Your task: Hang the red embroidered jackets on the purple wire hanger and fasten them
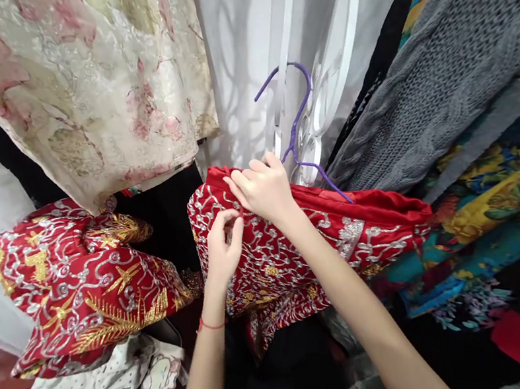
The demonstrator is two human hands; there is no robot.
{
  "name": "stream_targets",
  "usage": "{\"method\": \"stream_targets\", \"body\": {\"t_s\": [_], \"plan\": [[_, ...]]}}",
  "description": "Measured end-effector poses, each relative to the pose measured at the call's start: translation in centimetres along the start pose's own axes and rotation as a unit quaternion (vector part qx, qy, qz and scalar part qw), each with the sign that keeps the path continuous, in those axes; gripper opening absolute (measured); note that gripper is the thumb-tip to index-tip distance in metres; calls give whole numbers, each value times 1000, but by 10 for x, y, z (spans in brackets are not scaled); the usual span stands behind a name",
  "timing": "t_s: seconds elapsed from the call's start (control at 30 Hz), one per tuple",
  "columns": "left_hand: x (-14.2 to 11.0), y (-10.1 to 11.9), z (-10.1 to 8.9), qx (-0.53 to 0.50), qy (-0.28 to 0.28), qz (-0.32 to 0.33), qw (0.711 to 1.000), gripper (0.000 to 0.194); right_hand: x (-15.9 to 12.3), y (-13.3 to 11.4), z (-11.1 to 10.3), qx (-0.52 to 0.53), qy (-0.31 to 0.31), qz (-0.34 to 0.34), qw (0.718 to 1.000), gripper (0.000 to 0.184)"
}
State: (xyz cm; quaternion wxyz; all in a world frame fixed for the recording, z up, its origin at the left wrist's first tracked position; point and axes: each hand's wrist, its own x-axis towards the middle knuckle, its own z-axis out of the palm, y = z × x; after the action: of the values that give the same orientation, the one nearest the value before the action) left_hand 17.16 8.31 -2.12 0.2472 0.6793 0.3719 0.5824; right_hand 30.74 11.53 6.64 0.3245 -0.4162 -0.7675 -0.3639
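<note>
A red garment (274,272) with silver and gold embroidery hangs in front of me, its satin-edged opening at the top. A purple clothes hanger (296,122) sits in that opening, its hook and right arm showing and the rest hidden. My right hand (263,187) is closed over the garment's top edge, beside the hanger's neck. Just below and to the left, my left hand (225,246) is pinched against the embroidered front. What lies between its fingertips is too small to make out. A red string bracelet (213,325) circles the left wrist.
Another red embroidered piece (99,283) lies at left over a white patterned cloth (144,369). Above it hangs a floral cream fabric (119,78). White curtains (237,37) are behind. At right hang a grey knit (456,52) and a teal floral garment (516,196).
</note>
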Motion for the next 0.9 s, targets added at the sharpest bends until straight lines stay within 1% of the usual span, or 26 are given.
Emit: {"method": "stream_targets", "body": {"t_s": [0.07, 0.13, 0.17, 0.23, 0.3, 0.37, 0.47, 0.57, 0.63, 0.7, 0.77, 0.9], "plan": [[-33, -15, 1, -77, 64, -79, 992, 24, -4, 3, 1, 3, 36, -21, 999, 48], [-74, -35, 5, -142, 89, -178, 970, 28, -8, 5, 3, 3, 61, -29, 998, 47], [-93, -44, 8, -158, 107, -214, 958, 28, -9, 5, 3, 3, 68, -28, 997, 47], [-126, -60, 16, -162, 136, -270, 939, 28, -11, 5, 5, 6, 69, -22, 997, 46], [-143, -66, 22, -153, 152, -292, 932, 30, -11, 4, 5, 15, 62, -16, 998, 46], [-144, -64, 26, -131, 168, -278, 937, 28, -11, 3, 4, 20, 60, -11, 998, 46], [-132, -59, 25, -77, 191, -236, 950, 24, -10, 1, 2, 14, 72, -9, 997, 48], [-127, -63, 23, -49, 204, -225, 951, 29, -10, -1, 1, 16, 88, -11, 996, 47], [-129, -70, 23, -76, 203, -224, 950, 35, -11, -1, 2, 15, 100, -15, 995, 44], [-132, -77, 23, -125, 194, -228, 946, 42, -12, 0, 4, 3, 111, -17, 994, 42], [-131, -81, 23, -157, 186, -241, 939, 45, -12, 0, 5, -5, 109, -12, 994, 41], [-118, -80, 24, -140, 187, -258, 938, 40, -12, -1, 5, 7, 87, -1, 996, 42]]}}
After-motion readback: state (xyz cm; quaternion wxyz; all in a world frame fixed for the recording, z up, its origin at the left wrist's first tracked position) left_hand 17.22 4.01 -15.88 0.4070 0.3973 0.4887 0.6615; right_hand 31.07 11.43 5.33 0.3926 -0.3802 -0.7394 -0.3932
